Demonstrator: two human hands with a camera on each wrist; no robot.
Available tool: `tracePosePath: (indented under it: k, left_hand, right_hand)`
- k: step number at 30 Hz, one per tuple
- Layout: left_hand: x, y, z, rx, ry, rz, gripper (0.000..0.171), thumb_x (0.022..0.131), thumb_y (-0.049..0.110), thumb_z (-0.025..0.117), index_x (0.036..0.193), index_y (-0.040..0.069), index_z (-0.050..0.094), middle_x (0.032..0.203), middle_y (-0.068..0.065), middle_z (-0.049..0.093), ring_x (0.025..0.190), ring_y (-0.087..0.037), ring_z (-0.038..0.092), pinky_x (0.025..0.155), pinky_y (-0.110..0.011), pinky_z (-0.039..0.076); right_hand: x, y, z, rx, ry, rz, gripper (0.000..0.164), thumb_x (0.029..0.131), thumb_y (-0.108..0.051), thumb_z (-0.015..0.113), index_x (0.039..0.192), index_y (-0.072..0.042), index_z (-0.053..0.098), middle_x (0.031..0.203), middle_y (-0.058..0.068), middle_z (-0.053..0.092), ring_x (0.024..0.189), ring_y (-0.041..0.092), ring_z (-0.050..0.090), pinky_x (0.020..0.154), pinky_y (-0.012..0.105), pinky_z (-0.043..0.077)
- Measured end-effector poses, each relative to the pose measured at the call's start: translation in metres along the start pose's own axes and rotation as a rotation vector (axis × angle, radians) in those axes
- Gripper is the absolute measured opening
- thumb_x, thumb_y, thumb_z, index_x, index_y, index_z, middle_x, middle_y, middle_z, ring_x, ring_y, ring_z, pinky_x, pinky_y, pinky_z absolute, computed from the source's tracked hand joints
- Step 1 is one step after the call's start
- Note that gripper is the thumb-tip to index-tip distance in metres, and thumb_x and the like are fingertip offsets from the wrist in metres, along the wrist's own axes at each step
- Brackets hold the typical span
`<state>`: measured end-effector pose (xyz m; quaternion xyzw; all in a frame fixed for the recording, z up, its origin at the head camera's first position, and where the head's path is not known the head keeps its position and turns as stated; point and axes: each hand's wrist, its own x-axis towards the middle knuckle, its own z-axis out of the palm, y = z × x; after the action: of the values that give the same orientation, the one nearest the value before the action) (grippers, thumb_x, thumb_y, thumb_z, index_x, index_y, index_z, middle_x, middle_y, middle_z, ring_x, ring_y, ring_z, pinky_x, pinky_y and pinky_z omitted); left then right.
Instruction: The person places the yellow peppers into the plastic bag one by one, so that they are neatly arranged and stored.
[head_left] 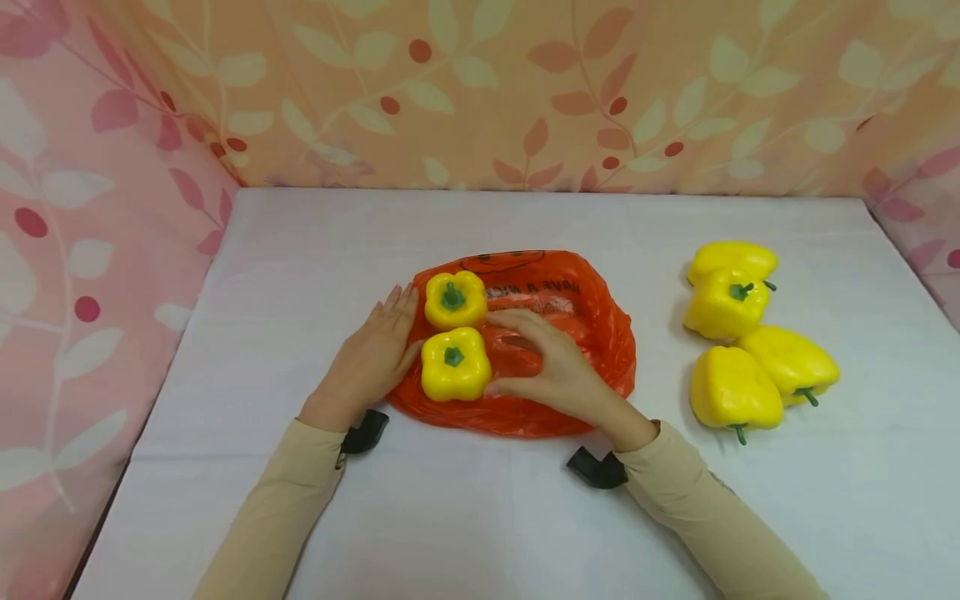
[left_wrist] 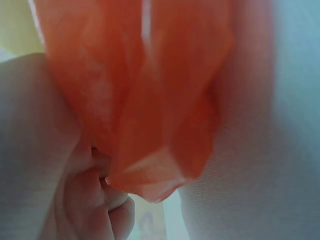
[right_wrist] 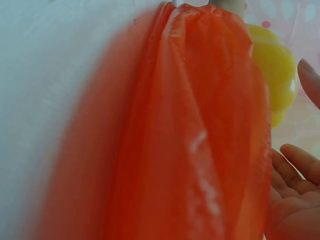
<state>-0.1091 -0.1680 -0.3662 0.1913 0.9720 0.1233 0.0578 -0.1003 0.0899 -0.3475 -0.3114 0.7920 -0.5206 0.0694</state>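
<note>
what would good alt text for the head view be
A person's left hand and right hand flank two yellow peppers standing stem-up on a red plastic bag; four more yellow peppers lie to the right on the white table.

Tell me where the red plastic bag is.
Near the head view's centre, the red plastic bag lies beneath two yellow bell peppers, right of the left hand.

Spread before me, my white table [head_left: 487, 517] carries a red plastic bag [head_left: 577, 308] near its middle, dark print showing on top. To the bag's right, 4 yellow bell peppers [head_left: 735, 392] lie directly on the surface: 2 overlap in my view on the far side, 2 sit together nearer me, green stems pointing my way.
</note>
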Motion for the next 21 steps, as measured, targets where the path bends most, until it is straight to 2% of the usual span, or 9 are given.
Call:
tracePosePath:
  k: [8, 15, 21]
  left_hand:
    - [0.0, -0.001, 0.0, -0.014, -0.012, -0.01, 0.069, 0.099, 0.029, 0.047, 0.149, -0.003, 0.012, 0.155, -0.017, 0.015, 0.143, -0.028, 0.008, 0.115, -0.044, 0.013]
    - [0.0, -0.001, 0.001, -0.025, 0.0, -0.003, 0.069, 0.099, 0.029, 0.047, 0.149, -0.003, 0.013, 0.155, -0.017, 0.016, 0.143, -0.028, 0.008, 0.115, -0.044, 0.012]
    - [0.001, 0.001, 0.0, -0.014, -0.01, -0.006, 0.07, 0.099, 0.029, 0.047, 0.149, -0.003, 0.011, 0.155, -0.018, 0.014, 0.143, -0.028, 0.008, 0.115, -0.044, 0.012]
  right_hand:
    - [-0.002, -0.005, -0.005, -0.028, 0.031, -0.023, 0.075, 0.069, -0.011, 0.085, 0.135, -0.002, 0.049, 0.137, 0.01, 0.049, 0.123, 0.023, 0.047, 0.098, 0.038, 0.045]
    - [-0.003, -0.005, -0.011, -0.024, 0.056, -0.059, 0.074, 0.069, -0.009, 0.084, 0.134, -0.002, 0.05, 0.137, 0.01, 0.05, 0.123, 0.021, 0.047, 0.098, 0.036, 0.045]
    - [-0.006, -0.007, -0.014, 0.011, 0.068, -0.064, 0.072, 0.071, -0.003, 0.081, 0.135, -0.001, 0.048, 0.138, 0.009, 0.048, 0.124, 0.023, 0.045, 0.099, 0.043, 0.044]
